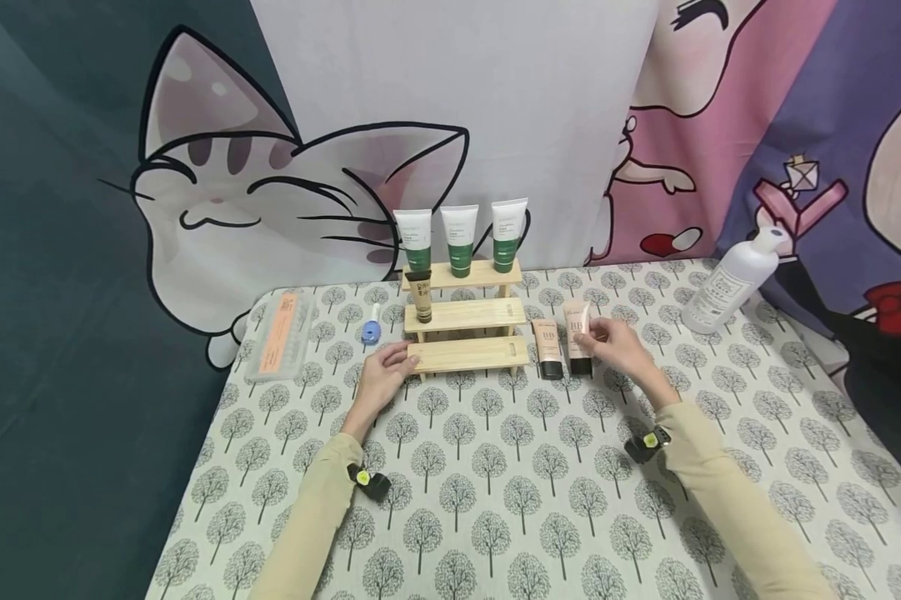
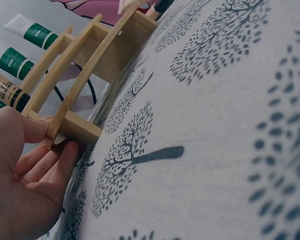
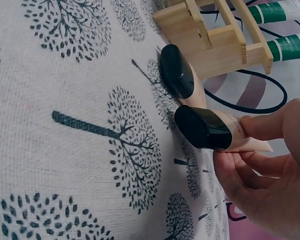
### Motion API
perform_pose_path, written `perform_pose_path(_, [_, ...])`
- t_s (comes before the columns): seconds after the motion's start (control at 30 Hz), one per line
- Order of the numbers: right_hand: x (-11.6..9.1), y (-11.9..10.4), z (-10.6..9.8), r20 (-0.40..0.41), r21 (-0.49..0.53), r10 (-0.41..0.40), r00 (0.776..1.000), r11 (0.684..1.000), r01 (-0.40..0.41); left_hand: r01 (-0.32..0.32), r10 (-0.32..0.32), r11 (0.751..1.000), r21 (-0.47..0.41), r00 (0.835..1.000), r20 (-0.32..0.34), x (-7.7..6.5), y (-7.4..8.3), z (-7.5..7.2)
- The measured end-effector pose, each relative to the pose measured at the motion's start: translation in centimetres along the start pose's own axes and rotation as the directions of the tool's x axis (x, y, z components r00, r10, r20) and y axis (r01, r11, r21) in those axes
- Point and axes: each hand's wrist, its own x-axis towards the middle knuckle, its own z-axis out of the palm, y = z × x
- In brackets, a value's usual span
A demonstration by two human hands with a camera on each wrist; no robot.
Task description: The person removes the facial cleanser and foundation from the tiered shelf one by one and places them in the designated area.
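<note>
A three-step wooden display stand [image 1: 467, 353] stands at the middle of the table. My left hand [image 1: 384, 373] grips the left end of its lowest step; in the left wrist view the thumb lies on top and the fingers [image 2: 60, 167] curl beneath. To the stand's right, my right hand [image 1: 621, 346] pinches a pink BB cream tube [image 1: 577, 321] with a black cap. A second, similar BB cream tube [image 1: 547, 343] is beside it, between it and the stand. In the right wrist view, the thumb and fingers hold the pinched tube's pink body behind its black cap [image 3: 202, 127].
Three white-and-green tubes [image 1: 460, 237] stand on the top step, and a small gold-brown tube [image 1: 421, 298] on the middle one. Leftward lie a blue-and-white item [image 1: 371, 329] and a clear plastic case [image 1: 297, 337]. A white pump bottle [image 1: 729, 283] is at the far right.
</note>
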Motion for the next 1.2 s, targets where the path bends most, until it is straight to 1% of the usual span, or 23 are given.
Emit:
perform_pose_path(0.17, [0.4, 0.6, 0.2, 0.002, -0.005, -0.002, 1.0, 1.0, 0.002, 0.001, -0.001, 1.0, 0.002, 1.0, 0.002, 0.0, 0.0, 0.0])
perform_pose_path(0.43, [0.6, 1.3, 0.2, 0.036, -0.052, 0.066, 0.997, 0.997, -0.064, 0.004, -0.004, 1.0, -0.002, 1.0, 0.011, 0.0, 0.2, 0.1])
perform_pose_path(0.6, [0.5, 1.4, 0.2, 0.005, -0.104, 0.079, 0.997, 0.992, -0.078, -0.002, 0.002, 1.0, -0.005, 1.0, 0.01, 0.0, 0.2, 0.1])
perform_pose_path(0.8, [0.3, 1.4, 0.1, -0.059, -0.159, 0.057, 0.997, 0.985, -0.066, -0.02, 0.02, 1.0, -0.001, 1.0, 0.0, 0.0, 0.3, 0.1])
perform_pose_path(0.93, [0.1, 1.4, 0.0, -0.081, -0.197, 0.038, 0.996, 0.979, -0.053, -0.025, 0.025, 1.0, -0.001, 1.0, -0.001, 0.0, 0.3, 0.0])
perform_pose_path(1.03, [-0.1, 1.1, -0.2, -0.092, -0.196, 0.025, 0.995, 0.98, -0.042, -0.025, 0.025, 1.0, 0.004, 1.0, -0.001, 0.0, 0.2, 0.0])
perform_pose_path(1.2, [0.0, 0.0, -0.5, -0.131, -0.196, -0.024, 0.991, 0.981, -0.002, -0.013, 0.013, 1.0, 0.012, 1.0, -0.003, 0.0, 0.1, 0.0])
